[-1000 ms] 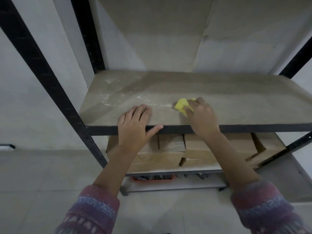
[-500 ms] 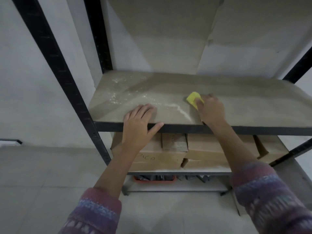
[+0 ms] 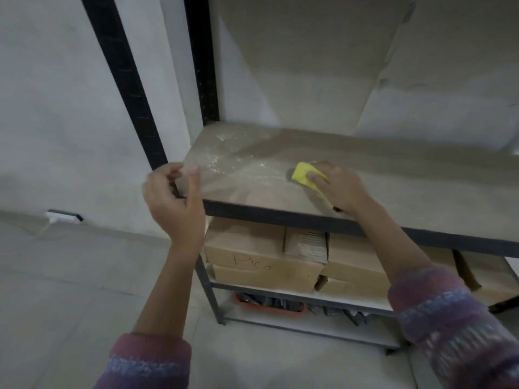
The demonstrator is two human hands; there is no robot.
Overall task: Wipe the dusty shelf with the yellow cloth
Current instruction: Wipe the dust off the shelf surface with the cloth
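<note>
The shelf (image 3: 407, 189) is a beige board with a dark front edge, and white dust (image 3: 222, 161) is scattered over its left part. My right hand (image 3: 344, 188) holds the folded yellow cloth (image 3: 301, 175) and presses it onto the board near the middle, just right of the dusty patch. My left hand (image 3: 174, 197) hovers in the air at the shelf's front left corner. Its fingers are loosely curled and hold nothing; it is blurred.
Black metal uprights (image 3: 126, 80) frame the shelf on the left. Cardboard boxes (image 3: 261, 265) fill the level below, and a red tray (image 3: 269, 304) sits on the lowest level. A white power strip (image 3: 63, 216) lies by the wall at left.
My left hand lifted off the shelf's front edge and moved left to the corner. My right hand slid the cloth back and leftward toward the dust. The view swung left.
</note>
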